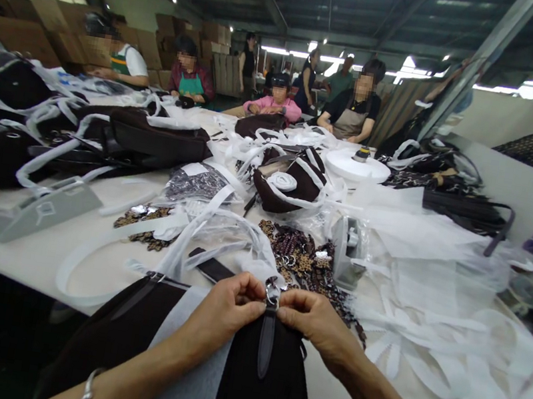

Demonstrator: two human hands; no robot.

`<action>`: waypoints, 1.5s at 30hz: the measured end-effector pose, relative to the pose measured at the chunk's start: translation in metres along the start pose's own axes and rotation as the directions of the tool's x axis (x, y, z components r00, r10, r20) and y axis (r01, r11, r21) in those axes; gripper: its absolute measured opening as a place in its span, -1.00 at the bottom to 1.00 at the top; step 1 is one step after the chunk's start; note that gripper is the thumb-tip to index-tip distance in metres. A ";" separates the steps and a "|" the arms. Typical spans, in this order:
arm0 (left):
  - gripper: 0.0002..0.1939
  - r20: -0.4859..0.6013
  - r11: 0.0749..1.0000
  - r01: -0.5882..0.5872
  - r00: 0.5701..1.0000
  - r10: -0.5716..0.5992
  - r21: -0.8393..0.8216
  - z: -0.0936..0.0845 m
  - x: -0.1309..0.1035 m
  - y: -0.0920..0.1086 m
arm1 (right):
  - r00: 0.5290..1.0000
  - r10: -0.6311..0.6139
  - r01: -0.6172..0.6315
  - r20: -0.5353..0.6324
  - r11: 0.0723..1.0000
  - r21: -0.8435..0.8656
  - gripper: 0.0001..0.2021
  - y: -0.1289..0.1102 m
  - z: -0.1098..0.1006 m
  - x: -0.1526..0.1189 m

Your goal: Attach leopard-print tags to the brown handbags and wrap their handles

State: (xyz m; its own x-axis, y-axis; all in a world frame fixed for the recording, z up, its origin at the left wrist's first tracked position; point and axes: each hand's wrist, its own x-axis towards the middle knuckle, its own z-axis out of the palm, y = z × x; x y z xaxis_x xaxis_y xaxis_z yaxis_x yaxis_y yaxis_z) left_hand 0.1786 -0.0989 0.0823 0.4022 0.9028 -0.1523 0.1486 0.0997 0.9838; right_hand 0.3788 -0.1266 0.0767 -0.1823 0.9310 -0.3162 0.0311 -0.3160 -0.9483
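A dark brown handbag [279, 390] stands at the table's near edge, with a pale grey sheet [190, 376] over part of it. On its upper edge is a pointed leather tab [265, 348] below a shiny metal ring [272, 293]. My left hand [232, 302] pinches the ring's left side, thumb against fingertips. From the right, my right hand [316, 315] pinches the same ring fitting. A white-wrapped strap [253, 238] runs up and away from the ring. What exactly lies between my fingertips is partly hidden.
Dark chains with flower-shaped links [298, 255] lie beyond my hands. A grey tape dispenser [350, 253] stands beside them. White paper strips [462, 372] cover the right side. More wrapped bags [154, 141] are piled at left. Several people sit across the table.
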 end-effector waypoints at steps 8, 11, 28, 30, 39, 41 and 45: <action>-0.86 -0.017 0.996 -0.027 0.999 0.029 0.082 0.003 -0.004 0.007 | 1.000 -0.015 0.014 0.009 0.989 0.150 -0.55 -0.001 0.003 0.001; -0.89 -0.046 0.987 -0.048 0.997 0.055 0.156 0.004 -0.007 0.011 | 0.999 -0.037 0.036 0.003 0.984 0.173 -0.54 0.000 0.002 0.001; -0.74 -0.181 0.970 -0.125 0.970 0.164 0.211 0.003 -0.011 0.016 | 0.970 -0.242 0.154 -0.015 0.663 -0.733 -0.85 -0.051 -0.048 -0.031; -0.73 -0.179 0.970 -0.129 0.969 0.167 0.207 0.004 -0.011 0.015 | 0.930 -0.354 0.222 -0.104 0.763 -0.607 -0.78 -0.054 -0.044 -0.031; -0.71 -0.195 0.934 -0.187 0.948 0.253 0.304 0.001 -0.012 0.024 | 0.996 -0.090 0.089 0.026 0.996 0.021 -0.74 -0.046 0.013 -0.004; -0.72 -0.176 0.935 -0.196 0.951 0.255 0.294 0.002 -0.011 0.024 | 0.997 -0.049 0.054 0.063 0.995 -0.087 -0.74 -0.044 0.014 -0.002; -0.74 -0.134 0.941 -0.189 0.963 0.233 0.280 0.004 -0.011 0.024 | 0.997 -0.048 0.055 0.059 0.989 -0.134 -0.74 -0.036 0.010 -0.002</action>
State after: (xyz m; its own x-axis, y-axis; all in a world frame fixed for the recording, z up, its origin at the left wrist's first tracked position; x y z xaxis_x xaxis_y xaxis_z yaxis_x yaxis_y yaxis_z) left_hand 0.1819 -0.1079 0.1074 0.3006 0.9490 0.0955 0.3166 -0.1937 0.9286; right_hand 0.3677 -0.1191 0.1121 -0.2410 0.9327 -0.2684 0.1528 -0.2366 -0.9595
